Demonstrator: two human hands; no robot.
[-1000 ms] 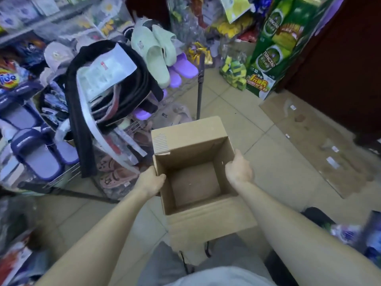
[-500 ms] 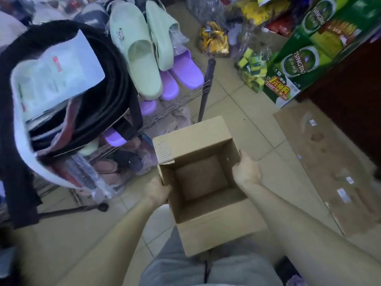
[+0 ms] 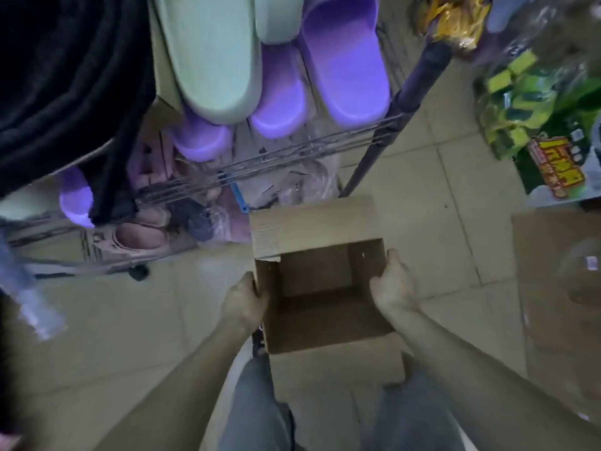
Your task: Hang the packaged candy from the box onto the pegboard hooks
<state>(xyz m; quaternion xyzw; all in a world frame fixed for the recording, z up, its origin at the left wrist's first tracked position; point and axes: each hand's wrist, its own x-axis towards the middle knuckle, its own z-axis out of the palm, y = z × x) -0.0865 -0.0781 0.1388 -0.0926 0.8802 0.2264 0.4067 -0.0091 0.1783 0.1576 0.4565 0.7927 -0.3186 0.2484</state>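
An open brown cardboard box (image 3: 320,222) hangs low in front of my legs, just above the tiled floor. Its inside looks bare; I see no packaged candy in it. My left hand (image 3: 244,299) grips the box's left wall, fingers curled over the edge. My right hand (image 3: 394,283) grips the right wall the same way, thumb outside. No pegboard or hooks are in view.
A wire rack (image 3: 292,154) with purple slippers (image 3: 344,63), green slippers (image 3: 211,53) and pink shoes (image 3: 140,239) stands close ahead on the left. A dark hanging garment (image 3: 65,76) fills the upper left. Green packaged goods (image 3: 533,102) sit at the right. Flattened cardboard (image 3: 559,288) lies on the floor at the right.
The view has tilted down and moved closer to the rack. The box has sunk toward the floor between my legs, still held by both hands.
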